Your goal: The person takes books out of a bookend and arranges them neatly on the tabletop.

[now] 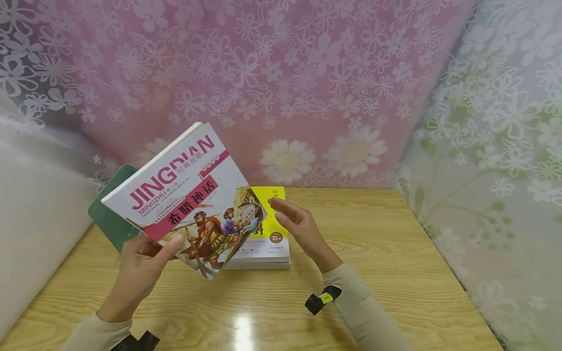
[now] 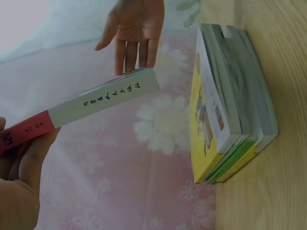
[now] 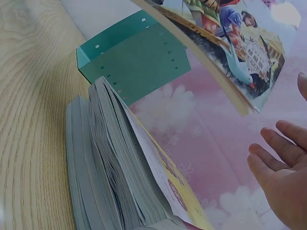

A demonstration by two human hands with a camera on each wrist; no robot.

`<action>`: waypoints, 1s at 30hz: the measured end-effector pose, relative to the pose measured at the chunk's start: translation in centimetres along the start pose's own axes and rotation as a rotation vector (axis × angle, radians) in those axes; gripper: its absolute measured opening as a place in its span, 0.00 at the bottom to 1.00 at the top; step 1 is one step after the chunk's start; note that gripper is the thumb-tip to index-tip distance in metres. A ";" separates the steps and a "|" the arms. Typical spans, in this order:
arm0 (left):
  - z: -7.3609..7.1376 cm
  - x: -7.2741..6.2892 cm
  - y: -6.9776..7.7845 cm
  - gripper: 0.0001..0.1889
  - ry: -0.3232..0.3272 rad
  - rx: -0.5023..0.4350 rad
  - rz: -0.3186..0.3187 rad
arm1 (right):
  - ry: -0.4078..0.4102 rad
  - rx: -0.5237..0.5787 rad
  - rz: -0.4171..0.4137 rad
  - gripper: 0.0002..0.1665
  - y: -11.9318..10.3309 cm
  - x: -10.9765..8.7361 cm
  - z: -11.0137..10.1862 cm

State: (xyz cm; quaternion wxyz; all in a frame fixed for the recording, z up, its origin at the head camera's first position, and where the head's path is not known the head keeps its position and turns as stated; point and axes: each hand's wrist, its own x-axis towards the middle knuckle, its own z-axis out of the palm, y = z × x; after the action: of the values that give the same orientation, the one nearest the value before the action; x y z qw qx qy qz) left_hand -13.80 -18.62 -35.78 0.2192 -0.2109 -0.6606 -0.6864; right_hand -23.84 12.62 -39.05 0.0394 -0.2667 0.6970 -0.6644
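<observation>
My left hand point(image 1: 142, 265) grips a white and pink book point(image 1: 193, 204) by its lower left edge, thumb on the front cover. The book is tilted in the air, its illustrated cover facing up; its spine shows in the left wrist view. To the right, my right hand point(image 1: 303, 231) has its fingers extended, near the book's right corner but apart from it. Beneath the held book is a stack of books point(image 2: 235, 105) with a yellow-covered book point(image 1: 278, 214) on top. The held book hides much of the stack in the head view.
A green metal bookend or holder with small holes point(image 3: 139, 62) stands at the left behind the books, partly hidden in the head view. The wooden table point(image 1: 351, 224) meets a pink floral curtain point(image 1: 285, 97) at the back and pale floral cloth point(image 1: 496, 170) at the right.
</observation>
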 end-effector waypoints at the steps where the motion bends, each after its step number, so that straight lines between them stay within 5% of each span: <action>1: 0.1 0.0 -0.1 0.23 -0.013 0.020 -0.014 | 0.000 0.001 -0.004 0.32 0.1 0.0 0.0; 12: 1.3 0.6 -1.4 0.20 -0.239 0.270 -0.087 | -0.081 0.113 -0.017 0.35 0.3 -0.2 -0.2; 22: 1.5 1.0 -2.4 0.15 -0.337 0.283 -0.169 | -0.217 0.037 0.030 0.33 0.6 -0.8 -1.0; 30: 1.4 1.4 -3.3 0.18 -0.397 0.235 -0.166 | -0.315 0.008 0.074 0.25 0.8 -0.9 -1.8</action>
State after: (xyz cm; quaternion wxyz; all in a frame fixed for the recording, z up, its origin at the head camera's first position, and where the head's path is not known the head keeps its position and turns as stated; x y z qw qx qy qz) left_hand -16.86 -17.10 -37.55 0.0509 -0.2597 -0.7811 -0.5656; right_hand -24.06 14.63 -39.87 0.1737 -0.3415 0.6890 -0.6152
